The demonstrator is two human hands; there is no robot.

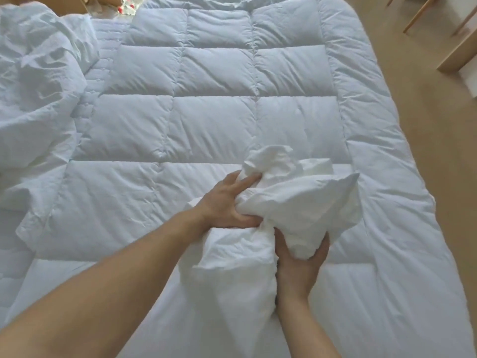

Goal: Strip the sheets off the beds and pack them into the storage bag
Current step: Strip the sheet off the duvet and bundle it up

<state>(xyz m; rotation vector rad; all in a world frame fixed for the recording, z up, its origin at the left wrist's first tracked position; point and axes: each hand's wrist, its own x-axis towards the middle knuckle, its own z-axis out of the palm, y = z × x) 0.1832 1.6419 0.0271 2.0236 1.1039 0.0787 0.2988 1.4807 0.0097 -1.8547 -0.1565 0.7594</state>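
Observation:
A white quilted duvet lies spread flat over the bed. Near its front edge, a bunched-up white sheet is gathered into a crumpled bundle, with more of it hanging down toward me. My left hand presses into the bundle's left side, fingers closed on the fabric. My right hand cups the bundle from below, its fingers wrapped around the cloth. A second crumpled white sheet is heaped on the bed's left side. No storage bag shows in the head view.
Beige carpet runs along the bed's right side. Light wooden furniture legs stand at the top right. A cardboard box and clear wrapping with red spots sit beyond the bed's far left corner.

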